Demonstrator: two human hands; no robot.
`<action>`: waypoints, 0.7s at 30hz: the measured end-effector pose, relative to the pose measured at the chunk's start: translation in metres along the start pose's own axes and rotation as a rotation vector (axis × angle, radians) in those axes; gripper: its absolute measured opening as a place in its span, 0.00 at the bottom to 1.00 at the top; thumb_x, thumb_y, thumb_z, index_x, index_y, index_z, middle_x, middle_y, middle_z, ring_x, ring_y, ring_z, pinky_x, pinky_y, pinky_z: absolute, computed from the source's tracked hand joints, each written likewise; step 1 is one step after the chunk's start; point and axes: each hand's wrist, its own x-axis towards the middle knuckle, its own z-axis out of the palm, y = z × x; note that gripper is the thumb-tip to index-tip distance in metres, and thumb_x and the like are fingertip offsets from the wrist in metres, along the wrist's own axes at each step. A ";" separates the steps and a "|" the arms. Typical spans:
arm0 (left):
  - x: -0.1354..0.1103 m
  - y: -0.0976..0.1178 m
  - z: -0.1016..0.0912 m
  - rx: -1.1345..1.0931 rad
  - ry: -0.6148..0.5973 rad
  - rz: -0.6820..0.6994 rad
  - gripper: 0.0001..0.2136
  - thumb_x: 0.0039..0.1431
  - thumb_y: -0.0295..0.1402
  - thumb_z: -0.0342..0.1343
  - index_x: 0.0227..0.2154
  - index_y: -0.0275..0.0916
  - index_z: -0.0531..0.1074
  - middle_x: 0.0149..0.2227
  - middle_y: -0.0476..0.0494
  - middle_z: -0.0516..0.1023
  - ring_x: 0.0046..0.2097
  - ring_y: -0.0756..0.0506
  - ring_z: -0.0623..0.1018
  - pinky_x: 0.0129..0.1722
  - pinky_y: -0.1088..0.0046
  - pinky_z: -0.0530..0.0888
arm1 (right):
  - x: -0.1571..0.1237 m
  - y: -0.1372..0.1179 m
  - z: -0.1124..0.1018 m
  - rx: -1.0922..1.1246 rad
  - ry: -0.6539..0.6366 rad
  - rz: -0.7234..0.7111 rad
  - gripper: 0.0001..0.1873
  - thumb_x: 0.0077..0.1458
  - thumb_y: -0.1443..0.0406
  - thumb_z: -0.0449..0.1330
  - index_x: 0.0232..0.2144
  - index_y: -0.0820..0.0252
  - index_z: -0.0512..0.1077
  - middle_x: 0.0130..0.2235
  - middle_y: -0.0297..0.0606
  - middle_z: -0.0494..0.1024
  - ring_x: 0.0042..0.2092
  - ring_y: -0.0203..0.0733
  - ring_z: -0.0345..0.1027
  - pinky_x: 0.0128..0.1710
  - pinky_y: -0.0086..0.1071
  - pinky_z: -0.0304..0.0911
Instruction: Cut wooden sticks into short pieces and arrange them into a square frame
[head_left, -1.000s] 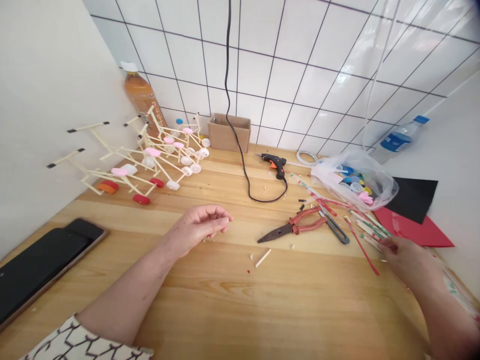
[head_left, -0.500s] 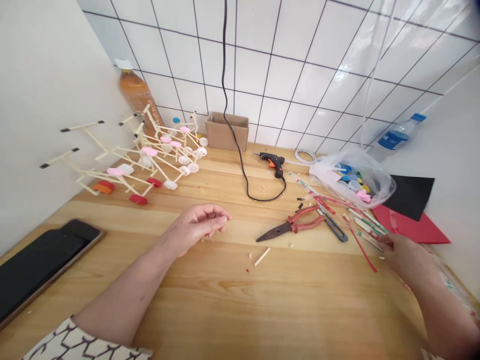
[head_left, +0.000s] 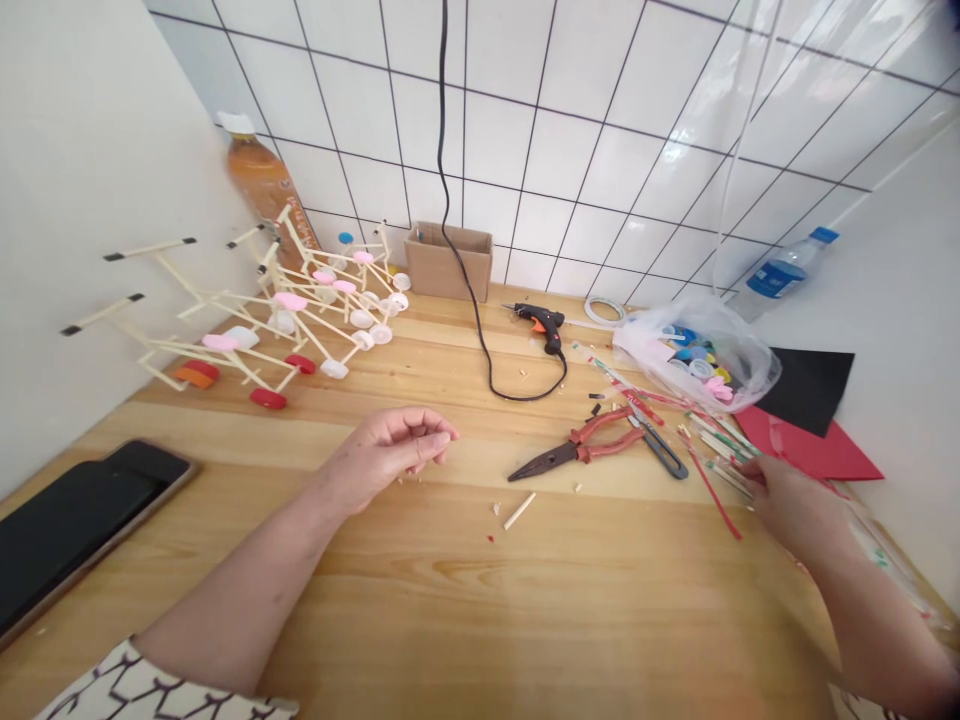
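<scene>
My left hand (head_left: pixel 394 455) rests above the wooden tabletop (head_left: pixel 450 600) with its fingers curled and nothing visible in them. A short pale wooden stick (head_left: pixel 519 510) and small crumbs lie to its right. My right hand (head_left: pixel 787 510) reaches into a loose pile of red-and-green striped sticks (head_left: pixel 724 450), its fingertips among them; I cannot tell whether it grips any. Left of the pile lie red-handled needle-nose pliers (head_left: pixel 577 450), a dark-handled tool (head_left: pixel 660 450) and a long red strip (head_left: pixel 712 495).
A stick model with bottle-cap wheels (head_left: pixel 289 325) stands at the left. Behind are a cardboard box (head_left: pixel 448 262) and a glue gun (head_left: pixel 536 325) with its black cable. A plastic bag of caps (head_left: pixel 694 355) lies right, over red and black sheets (head_left: pixel 806 440). A phone (head_left: pixel 75 530) lies front left.
The whole view has drifted, so the table's contents sit slightly further left and higher. My right hand has shifted a little left among the sticks. My left hand stays nearly still.
</scene>
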 end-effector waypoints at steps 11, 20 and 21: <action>0.001 -0.003 0.001 0.011 -0.013 -0.011 0.11 0.48 0.39 0.58 0.30 0.36 0.71 0.22 0.52 0.70 0.20 0.56 0.62 0.20 0.80 0.60 | -0.007 -0.014 -0.022 -0.150 0.160 -0.144 0.08 0.52 0.64 0.48 0.29 0.58 0.67 0.34 0.48 0.75 0.39 0.53 0.68 0.33 0.39 0.61; -0.003 0.002 0.009 0.196 0.117 0.062 0.11 0.49 0.40 0.57 0.30 0.37 0.72 0.23 0.50 0.73 0.23 0.53 0.68 0.23 0.78 0.66 | -0.066 -0.114 -0.088 0.856 0.574 -0.111 0.03 0.49 0.66 0.59 0.30 0.59 0.71 0.33 0.42 0.74 0.30 0.42 0.67 0.31 0.37 0.63; -0.004 0.003 0.013 0.238 0.152 0.102 0.11 0.50 0.40 0.56 0.30 0.37 0.73 0.25 0.49 0.74 0.25 0.51 0.70 0.26 0.77 0.68 | -0.071 -0.123 -0.091 0.989 0.610 -0.102 0.02 0.50 0.67 0.59 0.27 0.59 0.71 0.32 0.40 0.73 0.27 0.38 0.64 0.29 0.35 0.61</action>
